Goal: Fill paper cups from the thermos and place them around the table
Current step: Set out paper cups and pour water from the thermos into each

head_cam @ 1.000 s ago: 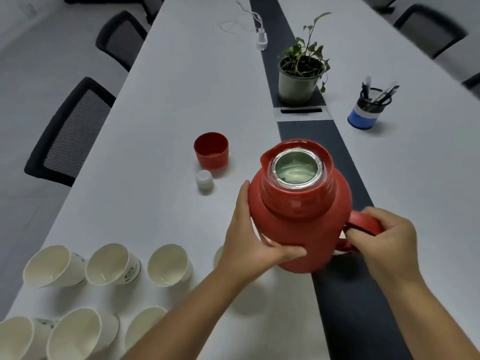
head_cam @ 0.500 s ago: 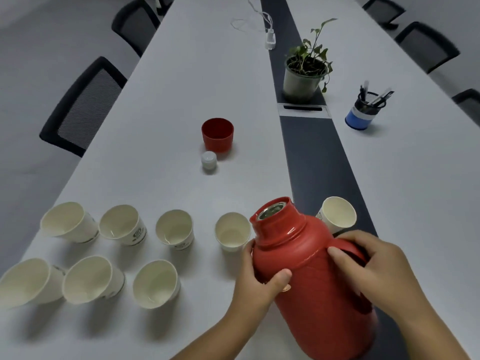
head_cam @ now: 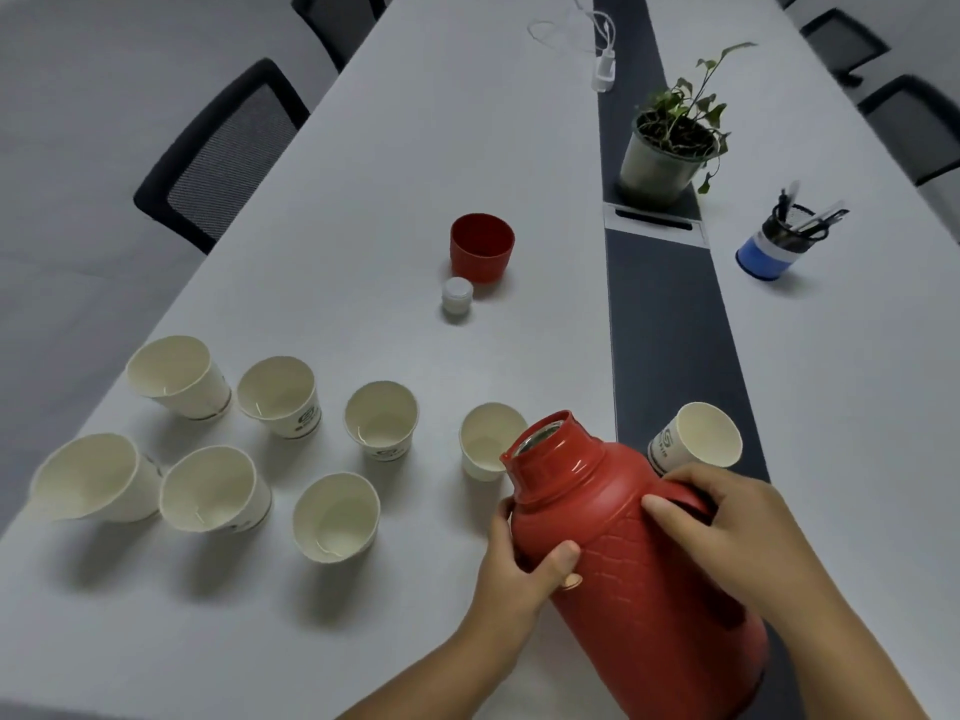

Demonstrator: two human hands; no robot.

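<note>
the red thermos (head_cam: pixel 639 558) is gripped at its side by the left hand (head_cam: pixel 524 569) and at its handle by the right hand (head_cam: pixel 727 527), tilted with its open mouth over a paper cup (head_cam: pixel 488 446) on the white table (head_cam: pixel 363 200).

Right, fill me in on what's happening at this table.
A person is tipping an open red thermos toward a paper cup. The right hand holds its handle; the left hand steadies the body. No water is visibly pouring. Eight paper cups stand near the table's close end. The thermos's red cap and white stopper sit farther off.
</note>
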